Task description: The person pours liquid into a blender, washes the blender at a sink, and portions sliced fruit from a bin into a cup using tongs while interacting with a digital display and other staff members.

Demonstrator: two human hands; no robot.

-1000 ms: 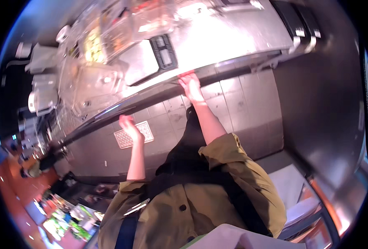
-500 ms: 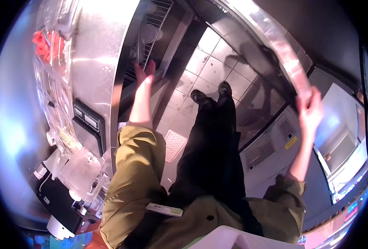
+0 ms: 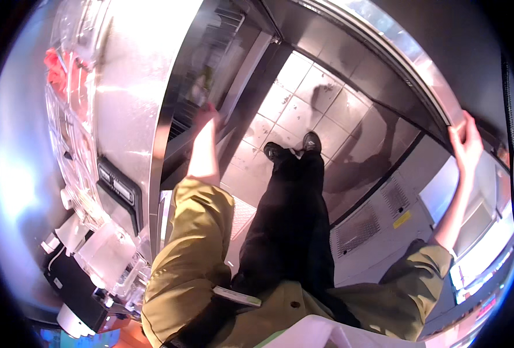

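My left hand (image 3: 206,116) reaches into the open steel refrigerator under the counter. Its fingers are smeared by motion. Just beyond them is a blurred pale and greenish thing (image 3: 202,87); whether I hold it cannot be told. Dark wire racks (image 3: 229,26) show inside. Over on the right, my right hand (image 3: 467,139) is closed around the outer edge of the refrigerator door (image 3: 422,66), which stands swung wide.
A steel counter (image 3: 129,58) runs along the left, with a dark control panel (image 3: 119,188), clear plastic packs and a red item (image 3: 57,69) above. My shoes stand on the tiled floor (image 3: 292,110). A grey cabinet with vents (image 3: 358,229) is at right.
The door has swung farther out to the right with my right hand on its edge. My left hand has shifted slightly down inside the refrigerator, and a greenish blur now shows beyond it.
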